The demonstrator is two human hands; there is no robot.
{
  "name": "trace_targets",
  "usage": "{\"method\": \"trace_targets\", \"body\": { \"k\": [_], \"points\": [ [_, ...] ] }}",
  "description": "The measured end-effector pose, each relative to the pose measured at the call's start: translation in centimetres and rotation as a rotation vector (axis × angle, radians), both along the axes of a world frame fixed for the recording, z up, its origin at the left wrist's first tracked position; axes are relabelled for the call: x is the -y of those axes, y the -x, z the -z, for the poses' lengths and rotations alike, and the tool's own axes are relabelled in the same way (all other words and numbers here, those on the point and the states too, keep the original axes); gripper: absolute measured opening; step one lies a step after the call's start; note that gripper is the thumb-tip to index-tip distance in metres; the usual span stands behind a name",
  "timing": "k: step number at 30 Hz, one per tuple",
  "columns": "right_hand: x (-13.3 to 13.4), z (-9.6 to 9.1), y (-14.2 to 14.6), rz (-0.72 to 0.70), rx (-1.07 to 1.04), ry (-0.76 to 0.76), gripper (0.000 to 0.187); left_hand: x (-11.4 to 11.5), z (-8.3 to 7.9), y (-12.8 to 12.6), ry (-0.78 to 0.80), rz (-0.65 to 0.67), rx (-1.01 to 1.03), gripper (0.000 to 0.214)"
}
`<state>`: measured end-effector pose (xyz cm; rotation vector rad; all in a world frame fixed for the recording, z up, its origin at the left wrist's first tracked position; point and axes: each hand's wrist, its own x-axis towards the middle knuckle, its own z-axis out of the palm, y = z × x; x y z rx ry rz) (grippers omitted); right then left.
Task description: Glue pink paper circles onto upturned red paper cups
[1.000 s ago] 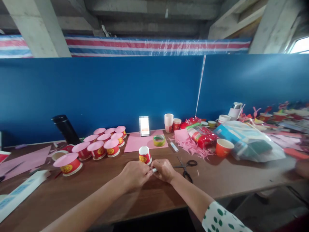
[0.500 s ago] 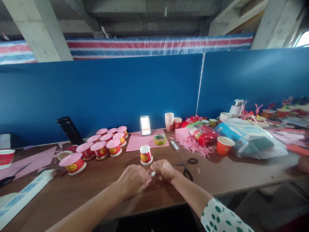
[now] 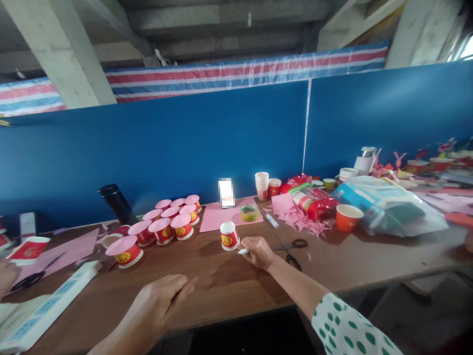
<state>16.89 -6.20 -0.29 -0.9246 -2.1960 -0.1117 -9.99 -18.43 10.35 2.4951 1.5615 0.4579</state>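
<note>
My right hand (image 3: 258, 251) rests on the brown table (image 3: 332, 266), closed around a small white stick-like thing (image 3: 243, 251), maybe a pen or glue stick, whose tip pokes out to the left. Just beyond it stands an upside-down red and white paper cup (image 3: 229, 235). My left hand (image 3: 162, 303) hovers near the table's front edge with fingers loosely stretched and nothing in it. Black-handled scissors (image 3: 291, 249) lie right of my right hand.
Several upturned red cups with pink paper tops (image 3: 162, 229) cluster at left, by a black flask (image 3: 116, 202). Pink paper (image 3: 229, 214), a tape roll (image 3: 249, 212), an orange cup (image 3: 347, 218), snack bags (image 3: 314, 202) and a plastic bag (image 3: 391, 209) lie behind. A white power strip (image 3: 48, 308) sits front left.
My left hand let go of the white stick and pulled back toward the front edge, opening. My right hand kept the stick and moved slightly toward the upturned cup.
</note>
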Motion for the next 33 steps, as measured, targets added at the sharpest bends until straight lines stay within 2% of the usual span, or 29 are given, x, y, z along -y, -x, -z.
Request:
{"method": "trace_targets", "body": {
  "k": [4,9,12,15,17,20,23,25,27,29,31,33],
  "points": [
    [0.2,-0.1,-0.1,0.025,-0.039,0.042,0.024,-1.4,1.1,-3.2,0.076,-0.005,0.139,0.032],
    [0.6,-0.5,-0.1,-0.02,-0.05,0.088,0.018,-3.3,2.8,-7.3,0.276,-0.002,0.537,0.034],
    [1.0,-1.7,-0.1,-0.079,-0.113,0.128,0.011,-4.5,4.5,-8.7,0.458,0.003,0.801,0.031],
    [1.7,-3.7,-0.2,-0.173,-0.305,0.218,0.02,-5.4,5.9,-9.6,0.569,-0.016,0.983,0.034],
    [2.4,-5.1,-0.2,-0.22,-0.384,0.328,0.02,-5.8,6.5,-10.1,0.619,-0.002,1.041,0.036],
    [3.6,-6.2,-0.3,-0.322,-0.449,0.582,0.021,-5.8,6.9,-10.9,0.669,0.035,1.104,0.037],
    [4.5,-6.0,-0.1,-0.483,-0.549,0.855,0.029,-5.5,7.0,-11.8,0.69,0.037,1.179,0.036],
    [4.5,-5.4,-0.2,-0.512,-0.6,0.903,0.031,-5.2,7.0,-12.2,0.707,0.04,1.183,0.037],
    [3.9,-4.9,-0.7,-0.445,-0.612,0.839,0.031,-5.1,7.0,-12.2,0.72,0.035,1.122,0.038],
    [2.8,-4.7,-2.0,-0.287,-0.544,0.724,0.029,-4.9,7.1,-11.8,0.684,0.025,1.008,0.039],
    [1.3,-4.8,-4.0,-0.03,-0.441,0.635,0.028,-4.7,7.2,-11.0,0.598,0.041,0.869,0.037],
    [-0.3,-4.9,-6.4,0.297,-0.226,0.568,0.023,-4.4,7.4,-9.8,0.518,0.042,0.744,0.035]
  ]
}}
